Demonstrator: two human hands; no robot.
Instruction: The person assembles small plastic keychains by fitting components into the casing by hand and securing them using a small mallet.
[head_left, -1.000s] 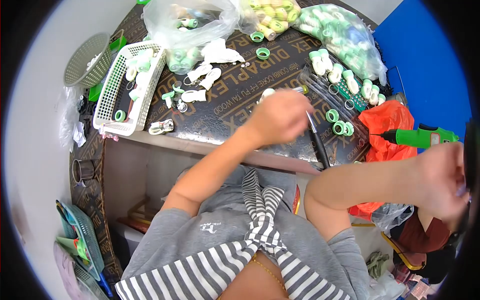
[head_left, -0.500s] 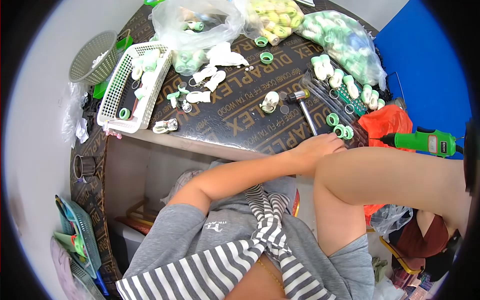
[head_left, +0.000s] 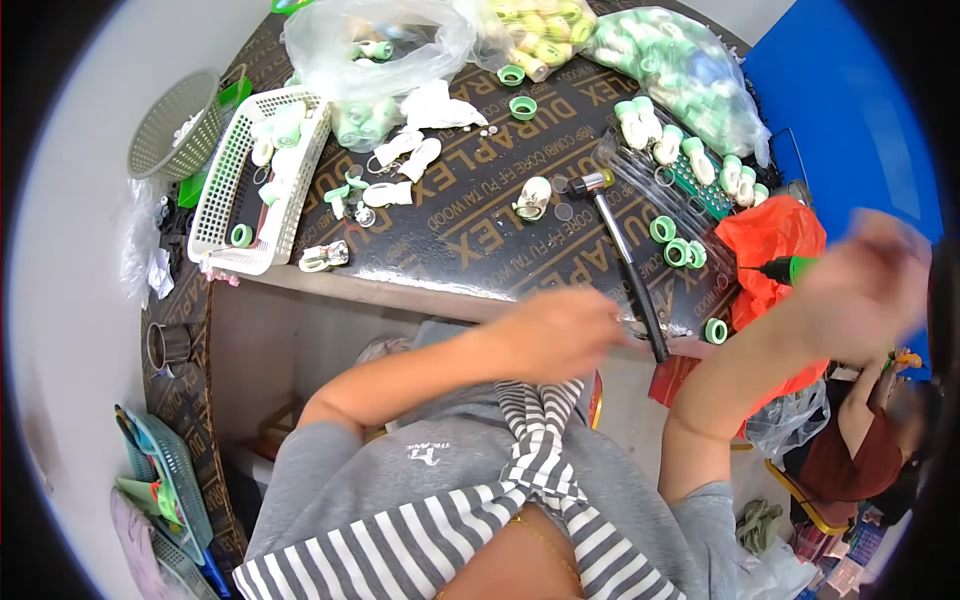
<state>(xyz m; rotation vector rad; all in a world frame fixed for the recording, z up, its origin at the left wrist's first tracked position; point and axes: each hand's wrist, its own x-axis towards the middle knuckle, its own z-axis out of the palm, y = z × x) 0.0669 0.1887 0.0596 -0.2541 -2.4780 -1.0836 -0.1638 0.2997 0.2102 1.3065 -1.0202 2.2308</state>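
Observation:
My left hand (head_left: 568,328) is above the table's front edge, left of the hammer (head_left: 622,240). Its fingers are curled together; motion blurs them, and what they hold, if anything, cannot be made out. Strongly blurred, my right hand (head_left: 868,285) is at the far right, in front of the green electric screwdriver (head_left: 800,268), whose body it mostly covers. Whether it grips the tool is unclear. Green rings (head_left: 677,252) lie right of the hammer, with another green ring (head_left: 715,331) near the edge. A small white shoe-shaped piece with a green cap (head_left: 533,198) lies left of the hammer head.
Capped white pieces (head_left: 700,160) line a green tray (head_left: 715,200) at the right. Filled plastic bags (head_left: 680,80) stand along the back. A white basket (head_left: 300,215) holds parts at the left. A red bag (head_left: 765,235) lies beneath the screwdriver. Another person (head_left: 850,455) sits lower right.
My right arm has swung up and back from across the table's right side, uncovering the hammer handle and a green ring. My left hand has moved left and toward me from the green rings.

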